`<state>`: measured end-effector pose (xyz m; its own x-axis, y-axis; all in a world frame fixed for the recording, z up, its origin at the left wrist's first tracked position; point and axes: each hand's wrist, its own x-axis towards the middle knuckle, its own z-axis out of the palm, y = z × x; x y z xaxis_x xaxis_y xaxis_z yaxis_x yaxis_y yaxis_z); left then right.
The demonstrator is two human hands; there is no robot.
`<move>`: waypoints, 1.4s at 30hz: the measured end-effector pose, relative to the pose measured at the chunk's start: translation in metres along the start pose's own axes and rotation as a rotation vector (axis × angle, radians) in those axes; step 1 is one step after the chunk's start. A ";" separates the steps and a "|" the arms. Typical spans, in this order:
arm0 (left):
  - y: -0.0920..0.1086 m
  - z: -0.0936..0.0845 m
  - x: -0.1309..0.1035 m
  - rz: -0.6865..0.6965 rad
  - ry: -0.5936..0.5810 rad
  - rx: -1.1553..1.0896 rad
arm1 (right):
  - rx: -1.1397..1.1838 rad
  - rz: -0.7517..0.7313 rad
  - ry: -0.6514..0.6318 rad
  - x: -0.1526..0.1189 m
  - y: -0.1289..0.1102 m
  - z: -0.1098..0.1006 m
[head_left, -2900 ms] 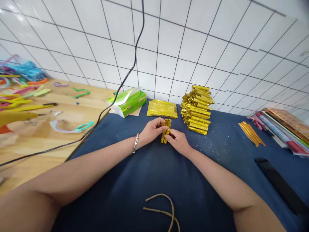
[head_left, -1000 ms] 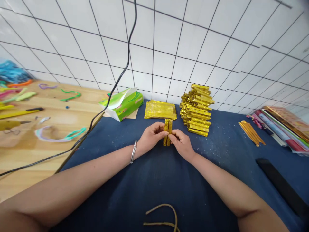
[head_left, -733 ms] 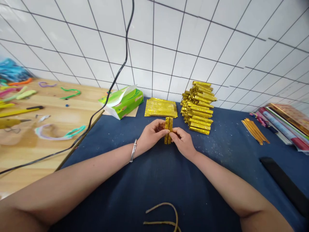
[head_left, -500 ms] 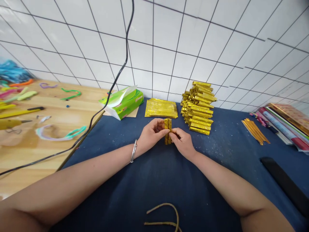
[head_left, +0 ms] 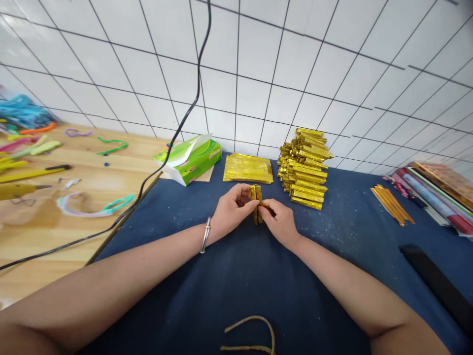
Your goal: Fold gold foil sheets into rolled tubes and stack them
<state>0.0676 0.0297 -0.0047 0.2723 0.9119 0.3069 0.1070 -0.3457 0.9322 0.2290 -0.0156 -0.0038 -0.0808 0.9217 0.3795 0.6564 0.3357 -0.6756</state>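
A folded strip of gold foil paper stands upright between my hands, with a lengthwise crease down its middle. My left hand is closed on its left side, thumb across the front. From the right, the fingertips of my right hand pinch its other edge. Just beyond lies a flat stack of gold foil sheets. Behind my right hand rises a pile of folded gold foil strips. Near the front edge of view rests a thin tan curved band.
A green tissue pack stands back left. A black cable hangs across the left side. On the wooden table are a yellow glue gun and coloured pipe cleaners. At right lie flat gold strips, books and a black case.
The folded foil strip has tilted slightly, its top leaning left, and both hands still grip it. The whole view has shifted a little.
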 end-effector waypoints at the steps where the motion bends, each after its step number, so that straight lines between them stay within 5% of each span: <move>1: 0.000 0.000 0.000 0.003 0.001 -0.004 | -0.002 -0.005 0.000 0.000 0.000 0.000; 19: 0.005 -0.001 -0.001 0.027 0.084 0.042 | 0.036 0.000 0.002 -0.002 0.000 0.005; 25: 0.006 -0.001 -0.003 0.028 0.065 0.012 | -0.005 0.060 0.098 -0.001 -0.003 0.002; 42: 0.005 0.001 -0.004 0.019 0.011 -0.055 | -0.028 0.047 0.107 0.001 -0.003 0.004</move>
<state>0.0680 0.0247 -0.0017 0.2629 0.9080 0.3262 0.0496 -0.3504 0.9353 0.2237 -0.0145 -0.0037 0.0300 0.9098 0.4139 0.6786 0.2855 -0.6768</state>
